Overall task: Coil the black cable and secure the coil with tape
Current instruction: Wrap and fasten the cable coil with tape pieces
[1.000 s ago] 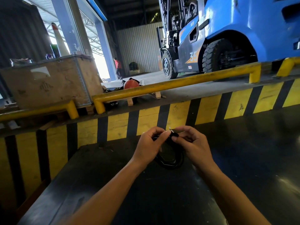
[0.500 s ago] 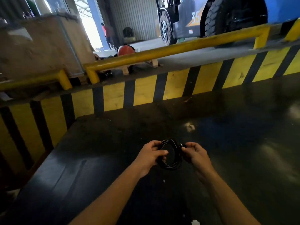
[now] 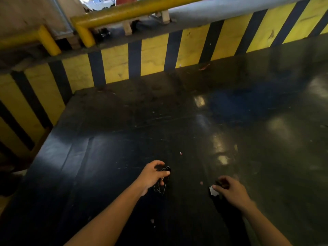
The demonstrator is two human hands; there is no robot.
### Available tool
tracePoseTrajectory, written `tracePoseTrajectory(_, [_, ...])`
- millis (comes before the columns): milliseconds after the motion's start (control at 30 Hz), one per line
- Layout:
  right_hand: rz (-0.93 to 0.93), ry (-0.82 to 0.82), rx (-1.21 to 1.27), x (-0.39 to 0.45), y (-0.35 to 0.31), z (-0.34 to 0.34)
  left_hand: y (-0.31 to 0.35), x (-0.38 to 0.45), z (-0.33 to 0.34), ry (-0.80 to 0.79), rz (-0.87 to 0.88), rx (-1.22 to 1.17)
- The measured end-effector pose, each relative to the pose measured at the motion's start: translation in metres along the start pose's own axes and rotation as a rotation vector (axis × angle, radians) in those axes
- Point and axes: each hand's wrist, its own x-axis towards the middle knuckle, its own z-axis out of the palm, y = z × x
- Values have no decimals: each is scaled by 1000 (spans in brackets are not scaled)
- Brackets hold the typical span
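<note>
My left hand grips the coiled black cable low over the dark floor, with the loops hanging below my fingers. My right hand is apart from it, further right, with its fingers pinched on a small white piece that looks like tape. A dark object sits under that hand, and I cannot make out what it is. The cable's ends are hidden in the coil and my palm.
A black rubber mat covers the floor under my arms. A yellow and black striped kerb runs across the far side, with a yellow guard rail above it. Small bits of debris lie on the glossy floor.
My right hand has let go of the coil and moved right onto the white piece. My left hand keeps the coil. The view has tilted down toward the floor.
</note>
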Motion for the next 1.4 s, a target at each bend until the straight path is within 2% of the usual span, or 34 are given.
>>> tracePoseTrajectory(200, [34, 14, -275, -5, -12, 10, -8, -13, -10, -79, 7, -24])
tracePoseTrajectory(267, [115, 22, -262, -8, -22, 13, -7, -19, -11, -103, 31, -38])
tracePoseTrajectory(300, [174, 41, -173, -10, -31, 14, -6, -21, -11, -106, 58, -42])
tracePoseTrajectory(367, [252, 65, 158, -13, -51, 17, -1, -23, -9, -111, 139, -46])
tracePoseTrajectory(433, [236, 67, 504, -17, -82, 15, 9, -25, -8, -127, 206, -53])
tracePoseTrajectory(467, [210, 55, 610, -19, -100, 11, 16, -26, -8, -145, 236, -57])
tracePoseTrajectory(533, [115, 38, 659, -22, -137, -3, 39, -28, -9, -188, 294, -55])
tracePoseTrajectory(700, [-166, 34, 604, -22, -214, -38, 106, -39, -21, -259, 493, -16])
tracePoseTrajectory(867, [-379, 60, 488, -21, -262, -64, 153, -52, -32, -233, 724, 68])
tracePoseTrajectory(933, [-472, 121, 335, -20, -276, -74, 170, -55, -38, -203, 785, 80])
tracePoseTrajectory(1033, [-663, 196, -29, -20, -296, -91, 192, -58, -53, -198, 819, 139])
tracePoseTrajectory(1133, [-809, 122, -188, -25, -311, -106, 207, -62, -66, -251, 823, 153])
tracePoseTrajectory(1233, [-831, 74, -218, -29, -319, -112, 218, -66, -73, -266, 836, 215])
tracePoseTrajectory(1400, [-885, 91, -190, -36, -330, -112, 234, -76, -88, -303, 863, 317])
